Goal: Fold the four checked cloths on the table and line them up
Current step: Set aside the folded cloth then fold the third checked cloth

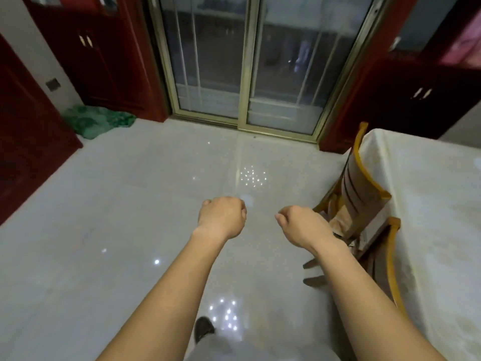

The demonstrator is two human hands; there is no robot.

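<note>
No checked cloth shows in the head view. My left hand point(221, 217) and my right hand point(302, 225) are held out in front of me over the pale tiled floor, both curled into loose fists with nothing in them. The table point(437, 204), covered by a cream tablecloth, lies to the right of my right hand, and only its left part is in view.
Two wooden chairs point(356, 194) stand tucked against the table's left side. Sliding glass doors point(244, 74) fill the far wall between dark red cabinets point(99, 61). A green cloth heap point(96, 121) lies on the floor at far left. My shoe point(204, 329) shows below.
</note>
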